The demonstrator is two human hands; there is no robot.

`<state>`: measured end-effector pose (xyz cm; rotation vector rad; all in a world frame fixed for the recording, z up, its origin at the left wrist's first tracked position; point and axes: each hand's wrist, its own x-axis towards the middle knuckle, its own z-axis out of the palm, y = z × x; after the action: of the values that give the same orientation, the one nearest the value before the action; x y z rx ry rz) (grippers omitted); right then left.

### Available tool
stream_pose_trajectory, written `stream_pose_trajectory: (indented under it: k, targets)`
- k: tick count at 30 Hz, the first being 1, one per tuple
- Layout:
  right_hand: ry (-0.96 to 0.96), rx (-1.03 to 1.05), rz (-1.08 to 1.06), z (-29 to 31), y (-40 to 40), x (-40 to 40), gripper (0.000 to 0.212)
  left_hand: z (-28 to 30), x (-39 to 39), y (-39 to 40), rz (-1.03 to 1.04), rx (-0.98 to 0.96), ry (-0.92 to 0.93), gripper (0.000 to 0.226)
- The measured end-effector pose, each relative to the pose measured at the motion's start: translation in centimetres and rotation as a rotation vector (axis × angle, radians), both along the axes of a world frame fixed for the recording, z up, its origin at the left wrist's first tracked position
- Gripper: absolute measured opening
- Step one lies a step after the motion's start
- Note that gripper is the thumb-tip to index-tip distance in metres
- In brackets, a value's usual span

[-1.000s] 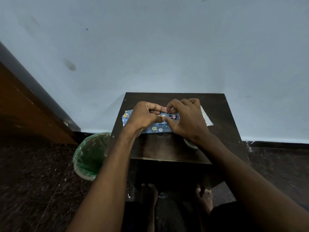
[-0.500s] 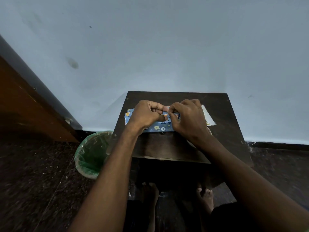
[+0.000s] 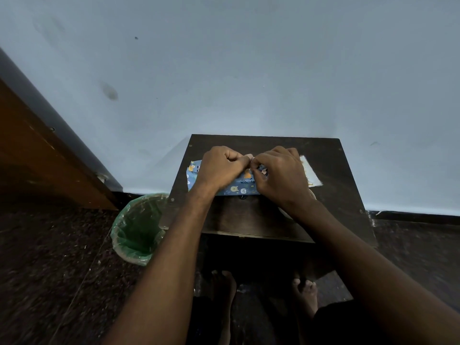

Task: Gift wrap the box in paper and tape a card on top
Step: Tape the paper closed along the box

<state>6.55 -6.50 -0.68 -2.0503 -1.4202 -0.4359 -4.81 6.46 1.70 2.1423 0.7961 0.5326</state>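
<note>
A flat box wrapped in blue paper with small cartoon animals [image 3: 237, 189] lies on the small dark wooden table [image 3: 251, 217]. My left hand [image 3: 220, 168] is curled on the box's left part, pinching the paper at its top edge. My right hand [image 3: 281, 174] covers the right part, and its fingertips meet the left hand's over the paper seam. A white card or sheet [image 3: 311, 171] pokes out from under my right hand. Most of the box's top is hidden by my hands.
A bin lined with a green bag [image 3: 139, 227] stands on the dark floor left of the table. A pale wall runs right behind the table. A brown wooden door [image 3: 37, 155] is at the left. A whitish round object [image 3: 286, 212] peeks from under my right wrist.
Both hands have stayed on the box, with the fingertips drawing closer together at the top seam. The view has shifted slightly.
</note>
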Motion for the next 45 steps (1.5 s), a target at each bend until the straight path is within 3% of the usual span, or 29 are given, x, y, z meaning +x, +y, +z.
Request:
stream_pose_trajectory:
  k: [4, 12, 16, 23, 36, 41, 45]
  targets:
    - [0.013, -0.02, -0.001, 0.0, -0.1, 0.1, 0.006, -0.3, 0.3, -0.2, 0.029, 0.052, -0.014, 0.019]
    - [0.034, -0.024, -0.005, 0.2, -0.2, 0.0, 0.005, -0.8, 0.2, 0.1, 0.037, -0.031, -0.068, 0.001]
    - [0.04, -0.039, -0.013, 0.2, -0.3, -0.2, 0.005, -1.1, 0.2, 0.3, 0.053, -0.051, -0.069, 0.002]
    - [0.052, -0.079, -0.033, -0.1, -0.3, -0.3, 0.007, -0.8, -0.1, 0.4, 0.097, -0.349, -0.175, 0.012]
    - [-0.066, -0.119, -0.021, 0.3, 0.4, -0.6, 0.022, -1.1, 0.5, 0.8, 0.101, -0.213, -0.085, 0.025]
    - [0.127, -0.042, -0.04, 0.7, 0.4, -0.5, 0.008, -0.9, 0.3, 0.8, 0.101, -0.243, -0.096, 0.022]
    - [0.124, -0.05, -0.036, 0.8, 0.3, -0.6, 0.005, -0.7, 0.3, 0.5, 0.102, -0.219, -0.087, 0.022]
